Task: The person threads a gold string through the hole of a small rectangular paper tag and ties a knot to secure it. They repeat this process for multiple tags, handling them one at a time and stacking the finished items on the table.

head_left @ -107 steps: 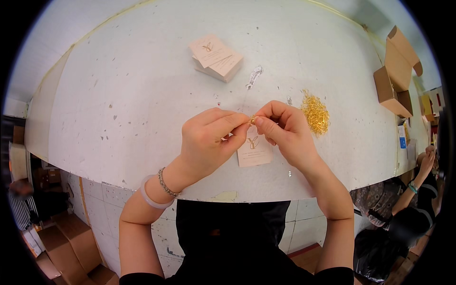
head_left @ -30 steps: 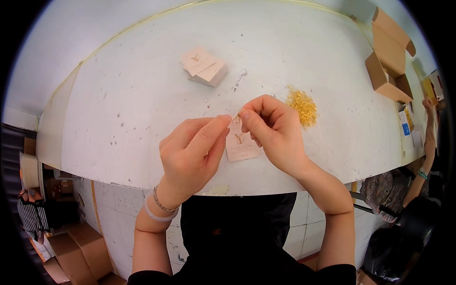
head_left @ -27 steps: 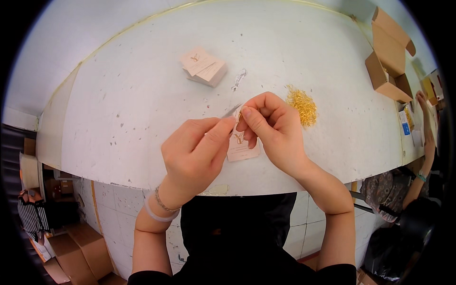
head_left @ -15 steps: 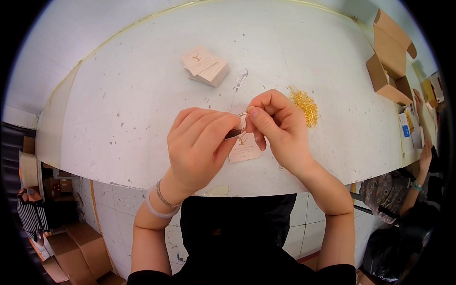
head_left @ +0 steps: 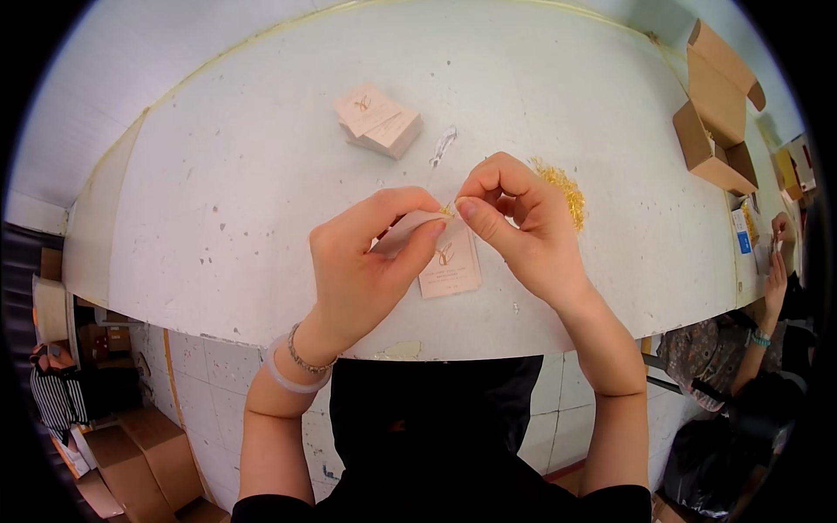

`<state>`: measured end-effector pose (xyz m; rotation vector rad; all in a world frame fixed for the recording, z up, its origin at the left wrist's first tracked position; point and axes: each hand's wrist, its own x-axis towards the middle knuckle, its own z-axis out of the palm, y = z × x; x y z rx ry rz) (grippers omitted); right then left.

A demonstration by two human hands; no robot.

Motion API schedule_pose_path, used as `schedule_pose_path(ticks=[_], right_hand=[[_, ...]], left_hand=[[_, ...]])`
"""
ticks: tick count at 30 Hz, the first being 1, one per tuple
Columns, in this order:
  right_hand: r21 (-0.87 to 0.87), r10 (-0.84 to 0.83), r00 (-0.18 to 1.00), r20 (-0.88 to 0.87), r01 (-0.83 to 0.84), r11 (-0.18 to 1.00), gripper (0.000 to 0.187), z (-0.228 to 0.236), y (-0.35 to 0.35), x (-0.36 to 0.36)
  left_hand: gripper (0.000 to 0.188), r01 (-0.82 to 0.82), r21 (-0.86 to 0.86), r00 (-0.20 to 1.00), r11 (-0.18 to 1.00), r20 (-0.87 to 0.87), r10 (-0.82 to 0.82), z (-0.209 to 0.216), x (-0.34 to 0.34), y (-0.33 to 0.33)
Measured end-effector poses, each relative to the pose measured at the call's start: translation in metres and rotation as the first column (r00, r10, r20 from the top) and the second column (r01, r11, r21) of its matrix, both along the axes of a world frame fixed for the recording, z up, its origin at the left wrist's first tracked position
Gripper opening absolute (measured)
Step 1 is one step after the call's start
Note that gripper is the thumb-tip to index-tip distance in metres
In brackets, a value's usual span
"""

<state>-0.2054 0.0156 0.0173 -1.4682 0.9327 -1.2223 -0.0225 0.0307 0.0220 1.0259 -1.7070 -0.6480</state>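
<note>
A pale pink card [head_left: 406, 232] is pinched between the thumb and fingers of my left hand [head_left: 362, 261]. The thumb and forefinger of my right hand [head_left: 516, 231] are closed at the card's far right edge. A thin gold pin-like piece [head_left: 447, 210] shows there between the two hands; my fingertips hide most of it. Below the hands, more pale pink cards [head_left: 451, 266] with a gold-brown emblem lie flat on the table. Just beyond my right hand is a heap of small gold pieces [head_left: 565, 196].
A stack of pale cards [head_left: 384, 131] sits farther back on the white table [head_left: 227, 174]. Beside it lies a crumpled clear scrap [head_left: 443, 146]. At the far right stands an open cardboard box [head_left: 715, 144]; nearby a co-worker's hands [head_left: 776, 261] are at work. Cardboard boxes [head_left: 144, 462] are at lower left.
My left hand has turned, so the held card's pale face now shows. My right hand has shifted slightly away from me, still pinching. The co-worker's hands have come together.
</note>
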Motion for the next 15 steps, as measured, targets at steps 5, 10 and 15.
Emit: schedule_pose_path(ticks=[5, 10, 15], right_hand=[[0.084, -0.035, 0.996, -0.087, 0.042, 0.996, 0.006, -0.003, -0.005, -0.002], [0.086, -0.012, 0.944, -0.329, 0.042, 0.995, 0.012, -0.011, -0.018, -0.004], [0.091, 0.01, 0.895, -0.446, 0.034, 0.995, 0.013, -0.02, -0.026, -0.003]], left_hand=[[0.013, 0.234, 0.477, 0.937, 0.847, -0.343, -0.066, -0.002, 0.002, 0.004], [0.016, 0.312, 0.635, 0.909, 0.707, -0.416, -0.028, -0.006, 0.008, -0.003], [0.013, 0.312, 0.659, 0.937, 0.684, -0.331, -0.108, -0.022, 0.017, -0.017]])
